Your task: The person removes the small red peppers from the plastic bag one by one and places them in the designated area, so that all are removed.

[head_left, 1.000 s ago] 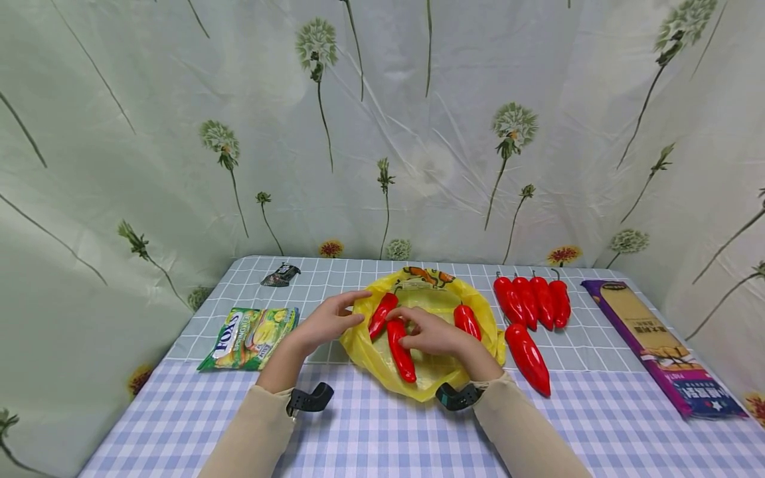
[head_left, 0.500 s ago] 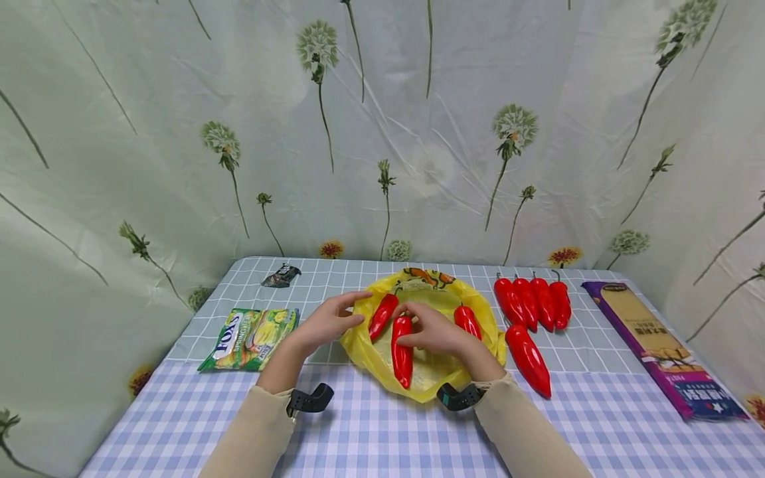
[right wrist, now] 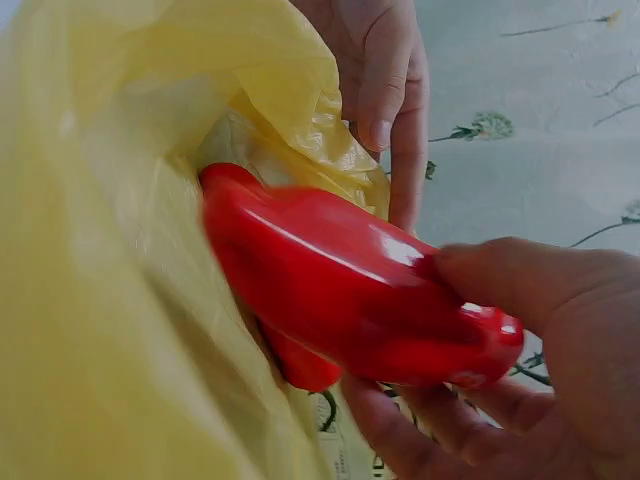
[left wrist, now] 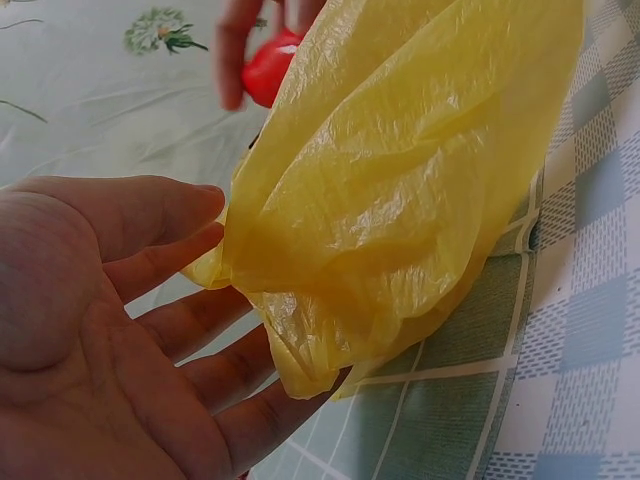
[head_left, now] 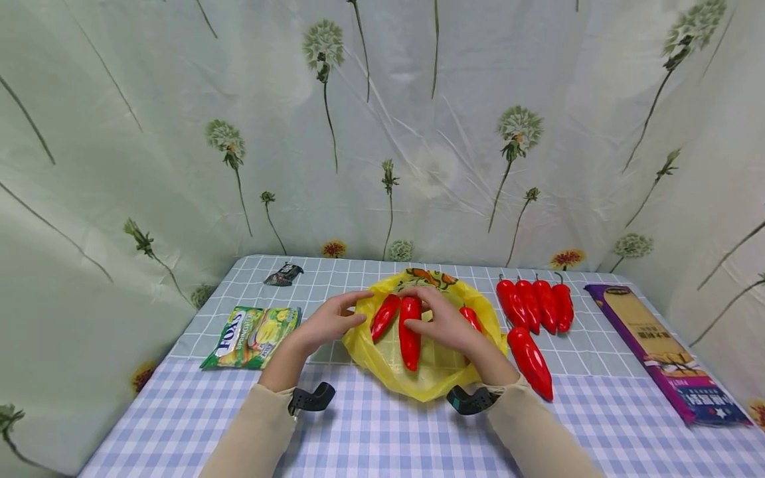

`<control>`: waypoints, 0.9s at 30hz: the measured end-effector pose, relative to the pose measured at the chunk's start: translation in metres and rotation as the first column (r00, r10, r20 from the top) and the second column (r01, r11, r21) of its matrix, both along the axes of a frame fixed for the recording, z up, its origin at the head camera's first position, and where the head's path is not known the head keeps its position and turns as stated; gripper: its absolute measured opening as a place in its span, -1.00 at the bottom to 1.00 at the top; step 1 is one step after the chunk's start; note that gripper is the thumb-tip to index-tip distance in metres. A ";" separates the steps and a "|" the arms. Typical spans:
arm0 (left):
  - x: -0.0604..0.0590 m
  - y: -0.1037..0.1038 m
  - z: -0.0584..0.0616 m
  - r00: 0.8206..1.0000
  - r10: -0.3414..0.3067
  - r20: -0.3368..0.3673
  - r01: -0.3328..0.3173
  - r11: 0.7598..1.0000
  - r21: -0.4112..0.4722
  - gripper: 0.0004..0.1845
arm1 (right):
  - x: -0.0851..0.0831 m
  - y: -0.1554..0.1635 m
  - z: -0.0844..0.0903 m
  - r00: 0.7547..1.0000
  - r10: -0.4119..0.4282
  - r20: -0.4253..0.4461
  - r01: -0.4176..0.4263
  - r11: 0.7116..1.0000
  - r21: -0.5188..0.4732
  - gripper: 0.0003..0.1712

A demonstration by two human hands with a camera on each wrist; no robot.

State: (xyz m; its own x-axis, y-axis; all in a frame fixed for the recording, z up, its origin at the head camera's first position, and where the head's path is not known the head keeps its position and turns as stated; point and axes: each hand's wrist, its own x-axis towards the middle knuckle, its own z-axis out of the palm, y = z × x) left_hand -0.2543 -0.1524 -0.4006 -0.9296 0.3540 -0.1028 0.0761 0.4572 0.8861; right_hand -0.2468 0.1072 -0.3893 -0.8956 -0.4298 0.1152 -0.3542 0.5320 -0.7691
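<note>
- Head view: right hand [head_left: 439, 322] pinching a long glossy red pepper [head_left: 410, 335] over a thin yellow plastic bag's [head_left: 382, 378] open mouth
- second red pepper [head_left: 384, 320] just left of the grip, inside the bag
- left hand [head_left: 329, 322] further left, fingers loosely spread at the bag's rim
- row of four shiny red peppers [head_left: 540, 302] off right
- long purple-and-tan packet [head_left: 663, 352] farthest right
</note>
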 end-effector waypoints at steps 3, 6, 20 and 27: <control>0.000 0.001 0.000 1.000 -0.001 -0.003 0.001 1.000 -0.006 -0.50 | 0.004 0.004 0.005 0.999 -0.025 -0.040 0.024 1.000 -0.020 -0.39; 0.000 0.001 0.000 1.000 0.003 -0.003 -0.003 1.000 -0.008 -0.49 | 0.008 0.009 0.009 0.997 -0.047 -0.066 0.045 0.998 -0.034 -0.36; 0.000 0.002 0.000 1.000 -0.003 0.007 0.003 1.000 -0.001 -0.49 | 0.026 0.046 0.020 0.991 -0.093 -0.098 0.091 0.996 -0.022 -0.32; -0.001 0.002 0.000 1.000 -0.001 0.024 0.001 1.000 0.007 -0.48 | 0.031 0.063 0.019 0.982 -0.116 -0.147 0.118 0.993 0.009 -0.33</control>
State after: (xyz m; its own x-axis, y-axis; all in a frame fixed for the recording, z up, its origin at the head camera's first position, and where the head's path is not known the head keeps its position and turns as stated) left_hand -0.2550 -0.1509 -0.4004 -0.9266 0.3555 -0.1227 0.0548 0.4505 0.8911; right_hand -0.2163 0.1706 -0.3701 -0.9139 -0.3260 0.2419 -0.3965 0.5893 -0.7039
